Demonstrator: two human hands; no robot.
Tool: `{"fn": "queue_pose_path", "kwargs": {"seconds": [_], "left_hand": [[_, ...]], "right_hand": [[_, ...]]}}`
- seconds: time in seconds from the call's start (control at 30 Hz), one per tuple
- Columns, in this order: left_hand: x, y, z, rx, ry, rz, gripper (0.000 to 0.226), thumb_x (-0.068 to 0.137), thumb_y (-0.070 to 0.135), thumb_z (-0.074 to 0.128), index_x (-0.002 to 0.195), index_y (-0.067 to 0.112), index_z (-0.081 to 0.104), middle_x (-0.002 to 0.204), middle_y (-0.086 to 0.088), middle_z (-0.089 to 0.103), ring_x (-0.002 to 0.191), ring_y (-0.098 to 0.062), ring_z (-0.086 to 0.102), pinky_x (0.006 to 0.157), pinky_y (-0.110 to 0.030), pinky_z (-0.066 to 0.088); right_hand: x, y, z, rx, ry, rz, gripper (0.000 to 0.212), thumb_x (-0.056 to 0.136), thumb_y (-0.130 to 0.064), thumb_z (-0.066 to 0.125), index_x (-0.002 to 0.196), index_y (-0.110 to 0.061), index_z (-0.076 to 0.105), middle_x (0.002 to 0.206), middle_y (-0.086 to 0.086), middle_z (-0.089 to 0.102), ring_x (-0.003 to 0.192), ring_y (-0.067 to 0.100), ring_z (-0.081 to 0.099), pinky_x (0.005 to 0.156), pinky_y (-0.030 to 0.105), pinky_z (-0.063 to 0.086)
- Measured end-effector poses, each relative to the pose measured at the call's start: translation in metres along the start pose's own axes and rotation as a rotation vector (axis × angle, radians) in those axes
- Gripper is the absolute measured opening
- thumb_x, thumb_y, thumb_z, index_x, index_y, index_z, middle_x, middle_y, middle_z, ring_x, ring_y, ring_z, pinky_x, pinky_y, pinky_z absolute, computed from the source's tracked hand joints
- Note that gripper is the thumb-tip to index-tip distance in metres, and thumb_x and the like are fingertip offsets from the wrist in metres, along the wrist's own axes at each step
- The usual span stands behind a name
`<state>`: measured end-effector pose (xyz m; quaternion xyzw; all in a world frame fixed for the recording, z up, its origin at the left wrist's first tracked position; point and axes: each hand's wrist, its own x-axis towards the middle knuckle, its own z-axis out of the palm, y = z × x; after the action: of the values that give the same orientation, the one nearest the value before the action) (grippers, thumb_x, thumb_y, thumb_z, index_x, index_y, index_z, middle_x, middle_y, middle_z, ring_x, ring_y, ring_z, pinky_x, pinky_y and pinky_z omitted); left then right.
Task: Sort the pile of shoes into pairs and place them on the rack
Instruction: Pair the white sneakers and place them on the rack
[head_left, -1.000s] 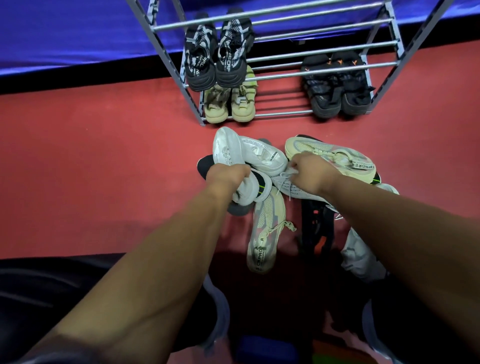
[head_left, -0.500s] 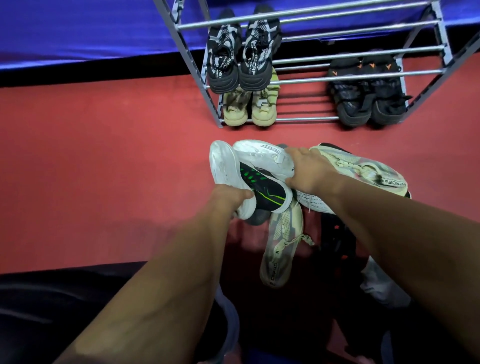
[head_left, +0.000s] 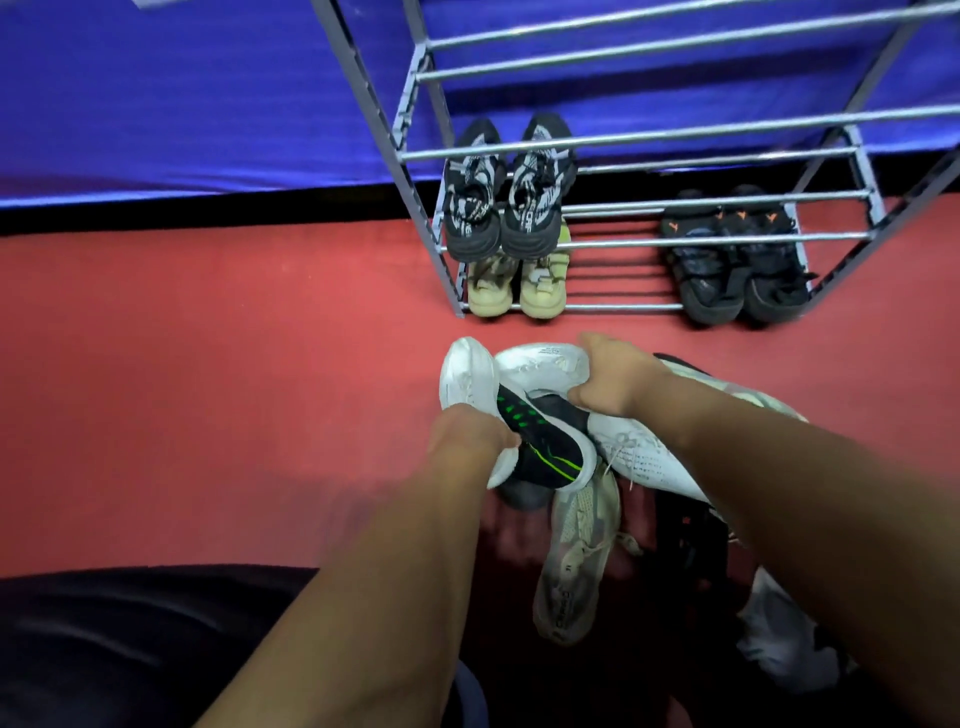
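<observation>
My left hand (head_left: 467, 441) grips a white sneaker (head_left: 465, 379) whose black sole with green lines (head_left: 545, 441) faces up. My right hand (head_left: 618, 384) holds a second white sneaker (head_left: 540, 364) by its upper, right beside the first. Both are lifted over the pile on the red floor. The pile holds a cream sneaker (head_left: 576, 561) lying toe toward me, another pale sneaker (head_left: 748, 400) under my right forearm, and a dark shoe (head_left: 685, 545). The metal rack (head_left: 623, 137) stands just beyond.
On the rack sit a black-and-white pair (head_left: 506, 208), a beige pair (head_left: 517, 283) below it, and a black pair (head_left: 737, 260) at the lower right. A blue cloth (head_left: 182, 93) hangs behind. My dark-clothed knee (head_left: 130, 639) fills the lower left.
Both hands have lifted the two white sneakers off the pile and turned the left one so its black-green sole shows. My view has moved closer to the rack.
</observation>
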<state>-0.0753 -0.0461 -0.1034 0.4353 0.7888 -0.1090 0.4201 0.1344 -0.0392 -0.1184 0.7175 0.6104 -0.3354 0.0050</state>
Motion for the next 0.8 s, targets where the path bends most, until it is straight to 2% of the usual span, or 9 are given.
{"fn": "queue_pose_path", "kwargs": {"seconds": [0.1, 0.2, 0.27, 0.4, 0.5, 0.63, 0.73, 0.8], "left_hand": [[-0.021, 0.012, -0.019, 0.108, 0.048, 0.063, 0.081, 0.078, 0.044, 0.091, 0.143, 0.01, 0.054, 0.139, -0.007, 0.062, 0.122, -0.025, 0.065, 0.086, -0.031, 0.05], [-0.048, 0.024, -0.033, 0.162, 0.053, 0.103, 0.083, 0.079, 0.042, 0.091, 0.145, 0.01, 0.053, 0.139, -0.007, 0.062, 0.123, -0.027, 0.064, 0.094, -0.034, 0.054], [-0.069, 0.04, -0.041, 0.246, 0.061, 0.148, 0.082, 0.08, 0.044, 0.088, 0.146, 0.008, 0.053, 0.141, -0.008, 0.062, 0.126, -0.029, 0.064, 0.103, -0.038, 0.054], [-0.119, 0.079, -0.057, 0.406, 0.082, 0.276, 0.078, 0.09, 0.054, 0.073, 0.152, 0.011, 0.051, 0.147, -0.009, 0.059, 0.129, -0.03, 0.061, 0.096, -0.037, 0.05], [-0.147, 0.109, -0.068, 0.427, 0.124, 0.386, 0.077, 0.093, 0.053, 0.071, 0.153, 0.009, 0.049, 0.149, -0.01, 0.058, 0.129, -0.03, 0.062, 0.097, -0.038, 0.05], [-0.169, 0.137, -0.065, 0.342, 0.221, 0.464, 0.069, 0.09, 0.054, 0.072, 0.141, 0.009, 0.06, 0.135, -0.012, 0.066, 0.113, -0.032, 0.067, 0.085, -0.036, 0.048], [-0.168, 0.154, -0.051, 0.24, 0.316, 0.576, 0.062, 0.09, 0.055, 0.07, 0.132, 0.01, 0.066, 0.129, -0.012, 0.07, 0.112, -0.034, 0.068, 0.086, -0.035, 0.051], [-0.164, 0.167, -0.039, 0.241, 0.374, 0.628, 0.06, 0.093, 0.057, 0.066, 0.13, 0.01, 0.067, 0.129, -0.014, 0.069, 0.116, -0.035, 0.067, 0.089, -0.037, 0.052]], "right_hand": [[-0.022, -0.007, -0.028, -0.064, 0.039, 0.02, 0.053, 0.078, -0.048, 0.071, 0.119, -0.016, 0.059, 0.117, 0.008, 0.066, 0.107, 0.032, 0.063, 0.083, 0.036, 0.053], [-0.052, -0.009, -0.07, -0.118, 0.091, 0.061, 0.037, 0.077, -0.047, 0.069, 0.093, -0.013, 0.067, 0.093, 0.007, 0.07, 0.086, 0.029, 0.065, 0.067, 0.033, 0.051], [-0.073, -0.011, -0.103, -0.152, 0.109, 0.088, 0.038, 0.073, -0.052, 0.066, 0.076, -0.014, 0.069, 0.083, 0.008, 0.071, 0.078, 0.028, 0.066, 0.062, 0.031, 0.051], [-0.115, -0.011, -0.16, -0.142, 0.184, 0.139, 0.052, 0.075, -0.06, 0.06, 0.061, -0.011, 0.069, 0.064, 0.006, 0.067, 0.067, 0.026, 0.064, 0.062, 0.03, 0.051], [-0.135, 0.001, -0.186, -0.05, 0.282, 0.184, 0.059, 0.073, -0.066, 0.055, 0.069, -0.009, 0.07, 0.071, 0.01, 0.069, 0.076, 0.032, 0.066, 0.072, 0.034, 0.056], [-0.141, 0.034, -0.193, 0.181, 0.415, 0.292, 0.038, 0.081, -0.046, 0.069, 0.09, -0.01, 0.073, 0.094, 0.015, 0.073, 0.086, 0.032, 0.062, 0.073, 0.032, 0.048], [-0.134, 0.056, -0.186, 0.433, 0.56, 0.338, 0.041, 0.081, -0.039, 0.076, 0.113, -0.015, 0.074, 0.105, 0.013, 0.074, 0.097, 0.033, 0.067, 0.076, 0.029, 0.044], [-0.126, 0.067, -0.179, 0.561, 0.643, 0.371, 0.044, 0.081, -0.036, 0.078, 0.119, -0.016, 0.071, 0.113, 0.013, 0.073, 0.107, 0.035, 0.068, 0.077, 0.029, 0.042]]}}
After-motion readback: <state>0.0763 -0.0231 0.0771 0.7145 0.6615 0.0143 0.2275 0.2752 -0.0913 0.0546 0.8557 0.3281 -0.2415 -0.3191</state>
